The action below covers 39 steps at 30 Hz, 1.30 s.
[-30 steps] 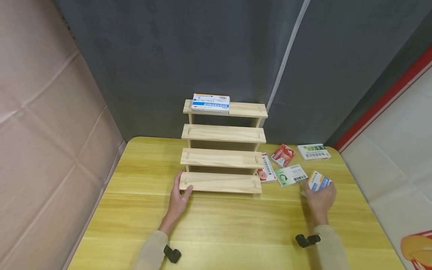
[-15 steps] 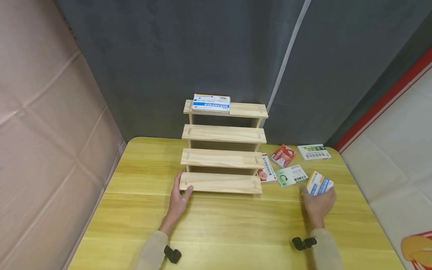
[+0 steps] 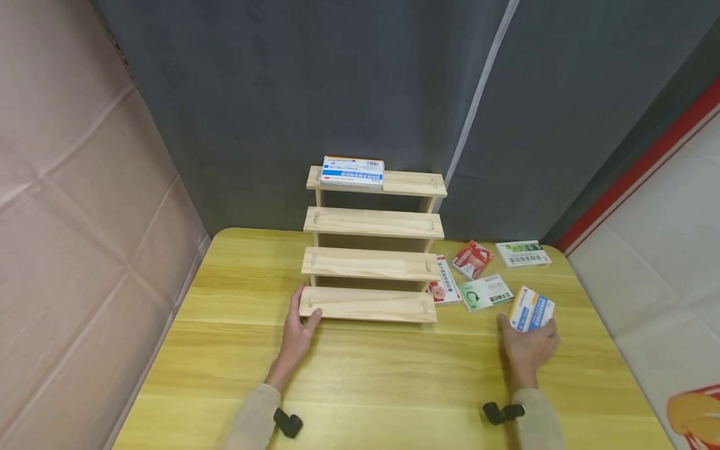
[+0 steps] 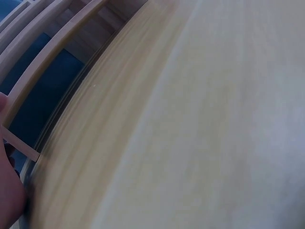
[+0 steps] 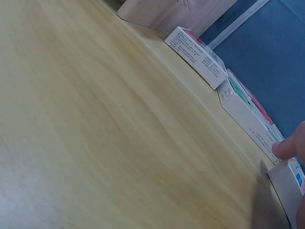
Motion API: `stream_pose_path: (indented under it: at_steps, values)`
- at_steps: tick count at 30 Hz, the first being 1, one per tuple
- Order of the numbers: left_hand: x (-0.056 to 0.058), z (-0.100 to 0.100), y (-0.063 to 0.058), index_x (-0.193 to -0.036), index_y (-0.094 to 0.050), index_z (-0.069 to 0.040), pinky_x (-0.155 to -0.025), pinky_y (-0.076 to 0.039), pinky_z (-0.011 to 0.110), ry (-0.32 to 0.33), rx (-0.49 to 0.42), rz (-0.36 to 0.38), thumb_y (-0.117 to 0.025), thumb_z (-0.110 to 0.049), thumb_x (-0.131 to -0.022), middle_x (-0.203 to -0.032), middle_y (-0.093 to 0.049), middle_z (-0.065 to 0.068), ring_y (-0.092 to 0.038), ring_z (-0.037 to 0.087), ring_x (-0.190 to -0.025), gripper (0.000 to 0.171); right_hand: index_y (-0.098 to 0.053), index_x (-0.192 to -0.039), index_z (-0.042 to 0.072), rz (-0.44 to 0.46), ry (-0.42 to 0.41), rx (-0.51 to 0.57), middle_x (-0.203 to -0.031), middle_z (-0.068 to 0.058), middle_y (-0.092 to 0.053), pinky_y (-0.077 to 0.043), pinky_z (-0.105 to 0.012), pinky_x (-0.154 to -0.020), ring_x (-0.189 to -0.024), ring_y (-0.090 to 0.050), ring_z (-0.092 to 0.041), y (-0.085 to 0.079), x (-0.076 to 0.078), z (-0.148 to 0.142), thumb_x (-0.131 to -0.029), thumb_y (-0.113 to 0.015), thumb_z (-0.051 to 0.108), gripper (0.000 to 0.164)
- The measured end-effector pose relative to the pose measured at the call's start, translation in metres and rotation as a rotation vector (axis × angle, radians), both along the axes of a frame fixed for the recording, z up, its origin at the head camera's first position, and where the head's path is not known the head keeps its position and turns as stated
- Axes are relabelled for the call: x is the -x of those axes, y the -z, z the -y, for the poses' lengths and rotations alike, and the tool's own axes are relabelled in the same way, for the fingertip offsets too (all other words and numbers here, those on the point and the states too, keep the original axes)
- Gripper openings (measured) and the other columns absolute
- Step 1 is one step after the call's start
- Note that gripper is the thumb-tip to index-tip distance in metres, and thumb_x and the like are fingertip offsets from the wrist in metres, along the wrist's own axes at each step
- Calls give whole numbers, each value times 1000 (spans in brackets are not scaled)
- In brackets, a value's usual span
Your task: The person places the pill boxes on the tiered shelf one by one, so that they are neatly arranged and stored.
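Observation:
My left hand (image 3: 296, 337) grips the left end of the lowest step of a four-tier wooden display rack (image 3: 368, 304), thumb over the front edge. At the right of the table, my right hand (image 3: 527, 347) holds a white medicine box (image 3: 531, 308) with blue and yellow bands, thumb on its left side and fingers on its right. In the right wrist view, this box (image 5: 285, 188) sits close over the table, partly cut off by the frame. Another blue-and-white medicine box (image 3: 352, 172) lies on the left half of the rack's top step.
Right of the rack lie a green-and-white box (image 3: 485, 292), a red box (image 3: 472, 259) and a white box with green print (image 3: 523, 253). A red-and-white box (image 3: 444, 281) lies against the rack's side. A grey curtain (image 3: 270, 112) hangs behind the table (image 3: 394, 381).
My right hand has drawn slightly back toward me and to the left, the blue-and-yellow medicine box shifting with it, more of its face showing. My left hand stays at the rack.

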State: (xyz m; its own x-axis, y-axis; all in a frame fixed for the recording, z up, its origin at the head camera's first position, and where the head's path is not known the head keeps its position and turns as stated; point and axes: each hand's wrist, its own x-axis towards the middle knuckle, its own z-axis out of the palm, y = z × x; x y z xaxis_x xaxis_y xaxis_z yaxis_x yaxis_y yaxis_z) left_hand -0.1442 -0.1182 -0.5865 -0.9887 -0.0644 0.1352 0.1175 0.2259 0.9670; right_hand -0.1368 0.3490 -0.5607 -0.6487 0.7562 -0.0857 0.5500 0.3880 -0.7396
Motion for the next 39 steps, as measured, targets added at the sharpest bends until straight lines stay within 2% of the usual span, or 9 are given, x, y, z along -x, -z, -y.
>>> stream_pose_path:
  at_steps: [12,23,29,33,39]
  values:
    - [-2,0,-2,-161,-20,-12,-125,-10,67,-6,32,3,-59,-21,-102,-169,-19,13,-13,39,-156,71,-12,-158,-3,76,70,-8,-148,-40,-27,-24,-61,-114,-135,-26,-52,3,-6,1,-83,-74,41,106]
    - [-1,0,-3,-161,-20,-10,-124,-10,68,-4,32,7,-58,-21,-102,-169,-19,14,-13,40,-156,71,-8,-155,-11,148,92,9,-147,-42,-21,-22,-63,-114,-134,-22,-53,0,-8,1,-84,-71,44,110]
    - [-2,0,-2,-161,-20,-11,-124,-9,68,-7,30,15,-58,-21,-103,-169,-18,13,-12,40,-156,70,-11,-152,-17,202,101,1,-146,-42,-24,-24,-61,-115,-134,-25,-52,-1,-7,-1,-85,-70,46,109]
    - [-2,0,-2,-161,-20,-12,-124,-9,68,-9,31,17,-58,-21,-103,-169,-18,13,-12,40,-156,70,-16,-152,-16,158,116,6,-147,-41,-26,-24,-60,-116,-135,-25,-51,1,-8,-3,-84,-71,45,107]
    - [-3,0,-3,-161,-20,-12,-124,-9,68,-10,33,20,-58,-22,-103,-169,-18,13,-12,40,-156,70,-20,-155,-9,38,161,73,-152,-36,-25,-25,-59,-117,-138,-25,-48,5,-9,-9,-81,-78,41,107]
